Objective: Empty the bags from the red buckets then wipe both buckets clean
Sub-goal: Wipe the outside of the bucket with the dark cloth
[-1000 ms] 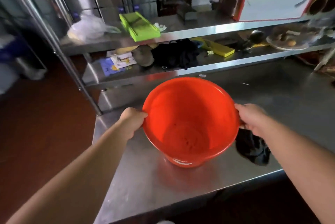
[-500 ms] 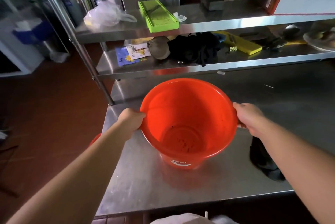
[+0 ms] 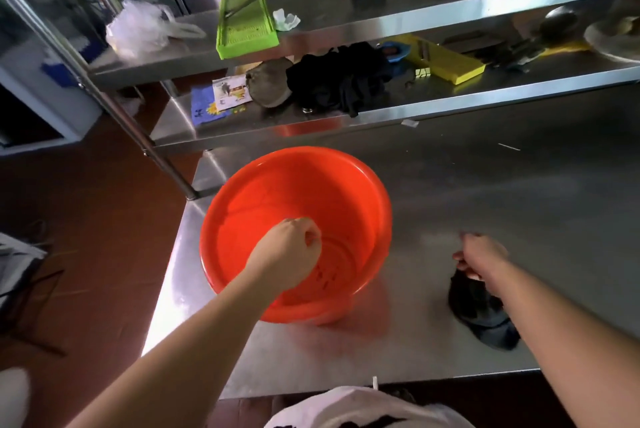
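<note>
One red bucket (image 3: 332, 192) stands upright on the steel table (image 3: 485, 206), with small dark specks on its bottom. My left hand (image 3: 294, 254) reaches down inside it, fingers curled; whether it holds anything cannot be told. To the bucket's right, my right hand (image 3: 481, 259) pinches the top of a dark cloth (image 3: 481, 317) that lies on the table. No second bucket and no bags from the buckets are in view.
Two steel shelves rise behind the table: a green tray (image 3: 246, 26) and a clear plastic bag (image 3: 138, 29) on the upper, black fabric (image 3: 339, 81), yellow slicer (image 3: 446, 62) and leaflets on the lower. A shelf post (image 3: 114, 105) stands left. White fabric (image 3: 363, 407) lies below the table's front edge.
Both hands let go of the bucket's rim. The left hand moved down into the bucket; the right hand moved right and down onto the dark cloth. The bucket now rests on the table.
</note>
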Action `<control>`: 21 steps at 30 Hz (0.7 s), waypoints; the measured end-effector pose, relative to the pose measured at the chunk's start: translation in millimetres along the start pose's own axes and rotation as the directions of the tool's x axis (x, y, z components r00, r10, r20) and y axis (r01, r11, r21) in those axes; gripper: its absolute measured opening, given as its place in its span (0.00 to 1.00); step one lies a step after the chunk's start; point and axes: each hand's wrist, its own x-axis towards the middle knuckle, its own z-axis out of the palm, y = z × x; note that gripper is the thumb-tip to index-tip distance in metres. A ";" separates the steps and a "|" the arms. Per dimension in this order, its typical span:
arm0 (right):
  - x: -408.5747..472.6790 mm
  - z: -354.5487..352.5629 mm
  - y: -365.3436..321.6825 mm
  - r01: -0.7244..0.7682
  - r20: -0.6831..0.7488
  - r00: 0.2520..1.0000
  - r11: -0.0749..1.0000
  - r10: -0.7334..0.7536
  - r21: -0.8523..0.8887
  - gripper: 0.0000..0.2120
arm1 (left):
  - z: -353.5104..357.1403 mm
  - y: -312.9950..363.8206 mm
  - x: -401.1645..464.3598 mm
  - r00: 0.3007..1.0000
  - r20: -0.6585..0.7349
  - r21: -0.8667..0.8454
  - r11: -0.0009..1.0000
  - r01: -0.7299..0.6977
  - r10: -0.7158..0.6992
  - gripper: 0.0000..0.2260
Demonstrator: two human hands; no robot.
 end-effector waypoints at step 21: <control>44.7 -4.2 153.9 0.227 0.126 0.973 0.707 -0.193 -0.669 0.41 | 70.2 91.4 2.9 0.994 0.012 0.007 0.994 0.108 -0.108 0.07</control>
